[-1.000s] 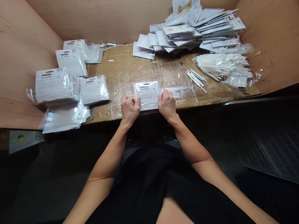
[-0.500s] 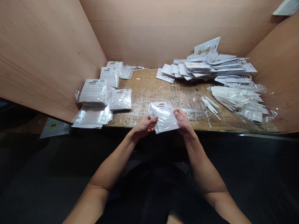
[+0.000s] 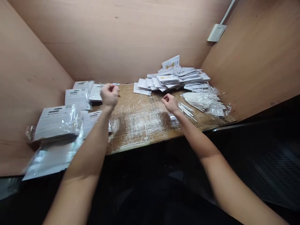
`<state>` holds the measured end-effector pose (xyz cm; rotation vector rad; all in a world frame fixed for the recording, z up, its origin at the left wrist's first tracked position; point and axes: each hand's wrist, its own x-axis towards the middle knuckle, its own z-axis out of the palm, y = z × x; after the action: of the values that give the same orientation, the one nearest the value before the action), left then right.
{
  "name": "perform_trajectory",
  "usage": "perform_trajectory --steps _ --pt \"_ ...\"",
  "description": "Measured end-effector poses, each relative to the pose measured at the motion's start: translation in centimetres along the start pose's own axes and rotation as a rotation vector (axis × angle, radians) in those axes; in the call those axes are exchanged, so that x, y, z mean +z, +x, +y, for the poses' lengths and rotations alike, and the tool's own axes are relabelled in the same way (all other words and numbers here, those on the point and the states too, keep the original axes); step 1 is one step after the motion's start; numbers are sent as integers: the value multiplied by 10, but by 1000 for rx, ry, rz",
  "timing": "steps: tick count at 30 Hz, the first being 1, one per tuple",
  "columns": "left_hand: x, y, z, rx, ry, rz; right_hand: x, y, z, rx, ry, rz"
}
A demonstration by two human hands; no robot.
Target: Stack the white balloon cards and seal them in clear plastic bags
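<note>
My left hand (image 3: 110, 94), loosely curled with nothing visible in it, is just right of a stack of white packaged cards (image 3: 95, 93) at the back left. Whether it touches the stack I cannot tell. My right hand (image 3: 170, 103) is above the table, its fingers bent together and no object showing between them. It is in front of a heaped pile of white cards (image 3: 168, 79), some printed with gold shapes. Beside its wrist lie several loose white sticks (image 3: 187, 111). A larger bundle of white sticks (image 3: 199, 100) in clear plastic is further right.
More stacks of packaged cards (image 3: 77, 97) line the left wall, the nearest stack (image 3: 55, 122) in shiny film. Clear plastic sleeves (image 3: 52, 157) hang over the front left edge. Wooden walls enclose the table (image 3: 138, 122); a white socket box (image 3: 217, 32) is on the right.
The stack of packaged cards has left both hands and now stands at the back left. My left hand moved up and left; my right hand moved towards the card pile. The view turned.
</note>
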<state>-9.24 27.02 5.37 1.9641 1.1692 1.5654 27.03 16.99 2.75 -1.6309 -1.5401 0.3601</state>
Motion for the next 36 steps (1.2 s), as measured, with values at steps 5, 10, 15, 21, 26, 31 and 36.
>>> perform_trajectory --steps 5,10,15,21,26,31,36 --pt "106 -62 -10 -266 -24 -16 -32 93 19 -211 -487 263" --pt "107 -60 -23 -393 -42 -50 -51 161 35 -416 -780 34" --pt "105 -64 -17 -268 -16 -92 -53 202 44 -419 -787 -69" --pt "103 -58 -7 -624 -467 -124 -66 193 30 -527 -670 -58" --pt "86 -52 7 -935 -1033 -514 -56 103 14 -704 -559 -210" --pt "82 -65 24 -889 -1041 -652 -30 22 -16 -996 -387 -494" --pt "79 -60 29 -552 -870 -277 -26 29 -28 -637 -150 -111"
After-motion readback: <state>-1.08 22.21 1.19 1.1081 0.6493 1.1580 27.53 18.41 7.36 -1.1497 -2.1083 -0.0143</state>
